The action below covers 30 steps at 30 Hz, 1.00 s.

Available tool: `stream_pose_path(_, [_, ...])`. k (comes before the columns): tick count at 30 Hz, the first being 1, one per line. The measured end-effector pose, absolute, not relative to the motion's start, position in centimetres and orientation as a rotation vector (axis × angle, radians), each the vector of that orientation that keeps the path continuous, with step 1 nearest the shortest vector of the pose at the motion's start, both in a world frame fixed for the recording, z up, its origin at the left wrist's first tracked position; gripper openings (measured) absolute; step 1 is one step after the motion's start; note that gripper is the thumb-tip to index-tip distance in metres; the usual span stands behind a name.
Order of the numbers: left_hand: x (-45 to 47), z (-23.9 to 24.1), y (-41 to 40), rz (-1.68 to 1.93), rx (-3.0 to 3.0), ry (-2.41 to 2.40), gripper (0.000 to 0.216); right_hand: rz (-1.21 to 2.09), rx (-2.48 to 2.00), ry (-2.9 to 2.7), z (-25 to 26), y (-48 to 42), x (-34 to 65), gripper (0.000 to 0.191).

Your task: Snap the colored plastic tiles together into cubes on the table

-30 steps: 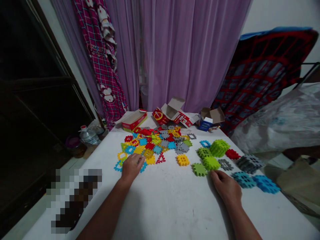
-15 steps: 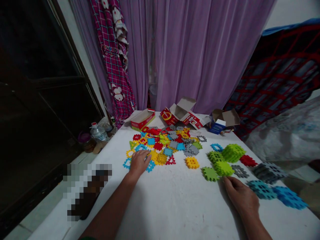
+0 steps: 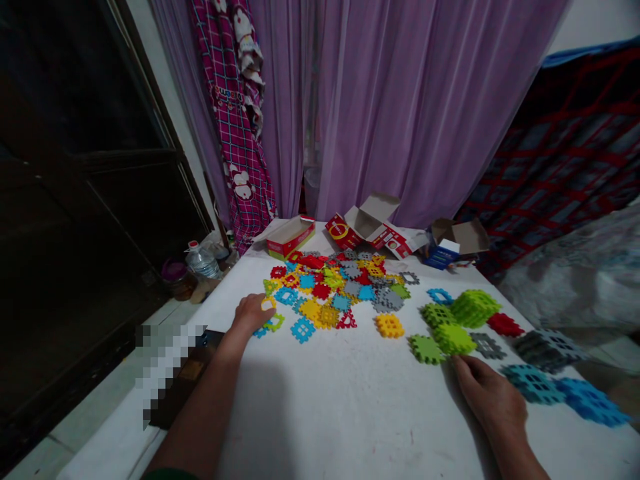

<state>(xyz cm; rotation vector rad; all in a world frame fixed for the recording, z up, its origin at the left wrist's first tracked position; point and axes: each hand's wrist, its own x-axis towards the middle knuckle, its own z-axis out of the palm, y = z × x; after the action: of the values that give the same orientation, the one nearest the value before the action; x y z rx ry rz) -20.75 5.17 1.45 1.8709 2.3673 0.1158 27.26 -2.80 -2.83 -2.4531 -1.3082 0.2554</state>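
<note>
On the counter (image 3: 360, 407), hands well apart: left hand (image 3: 249, 313) pinches yellow tile (image 3: 273, 301) at mixed pile's (image 3: 321, 291) left edge; right hand (image 3: 490, 393) curls by lime stack (image 3: 454, 339), grip unclear. Stacks spaced, presumably to keep colours separate.

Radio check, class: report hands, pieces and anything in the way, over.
Left hand at yellow frame piece. Right hand by nearer lime-green stack, grip unclear. Blue window piece near left hand; no obvious blockage.

Left sleeve (image 3: 171, 475): dark green, a narrow curved edge visible
Left hand (image 3: 249, 316) and left forearm (image 3: 213, 400): bare
Right hand (image 3: 495, 397) and right forearm (image 3: 517, 455): bare
</note>
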Motion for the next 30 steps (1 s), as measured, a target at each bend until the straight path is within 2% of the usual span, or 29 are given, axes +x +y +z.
stream_pose_path(6, [-20.6,2.3,5.5,0.074,1.887,2.363,0.047,0.268,-2.466,-1.305,-2.6,-2.9,27.0,0.051])
stream_pose_path(13, [-20.4,4.0,3.6,0.252,1.843,2.377,0.029,0.264,-2.422,-1.326,-2.4,-3.1,26.7,0.05])
stream_pose_path(17, [-19.6,4.6,3.5,0.637,1.796,2.296,0.029,0.287,-2.417,-1.312,-2.1,-3.2,26.5,0.05])
stream_pose_path(19, [-17.7,4.3,3.8,0.875,1.689,2.064,0.031,0.29,-2.418,-1.31,-2.0,-3.2,26.5,0.049])
stream_pose_path(21, [-15.1,3.6,4.0,0.969,1.533,1.794,0.035,0.292,-2.432,-1.308,-2.0,-3.1,26.5,0.049])
stream_pose_path(24, [-11.3,2.5,4.2,0.889,1.531,1.654,0.034,0.301,-2.442,-1.308,-2.1,-3.1,26.5,0.049])
stream_pose_path(27, [-9.9,1.9,4.4,0.898,1.829,1.73,0.025,0.3,-2.422,-1.298,-2.0,-3.1,26.4,0.047])
stream_pose_path(30, [-10.9,2.0,4.5,0.883,2.051,1.861,0.027,0.308,-2.413,-1.288,-1.8,-3.1,26.3,0.044])
